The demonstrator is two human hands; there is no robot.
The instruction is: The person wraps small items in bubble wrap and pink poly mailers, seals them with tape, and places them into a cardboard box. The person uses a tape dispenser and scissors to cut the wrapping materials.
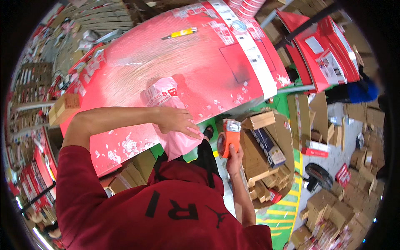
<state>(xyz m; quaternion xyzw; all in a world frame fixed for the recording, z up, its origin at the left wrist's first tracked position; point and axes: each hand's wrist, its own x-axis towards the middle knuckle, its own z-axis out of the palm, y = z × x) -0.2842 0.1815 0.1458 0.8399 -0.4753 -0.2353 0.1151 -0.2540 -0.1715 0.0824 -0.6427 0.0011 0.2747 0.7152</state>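
Observation:
My left hand (pixel 178 121) lies across a pink plastic mailer bag (pixel 165 93), gripping it from above near the table's front edge. The bag bears printed writing, and its loose pink end hangs over the edge towards my body. What is inside it is hidden. My right hand (pixel 234 157) is closed around the handle of an orange tape dispenser (pixel 232 137). It is held up to the right of the bag, off the table, with a roll of tape on its side.
On the red table (pixel 200 62) lie a yellow box cutter (pixel 179 33), a strip of white labels (pixel 250 51) and a roll of clear tape (pixel 239 26). A large carton (pixel 286 131) of smaller boxes stands at right. A fan (pixel 318 175) and a person in blue (pixel 364 92) are farther right.

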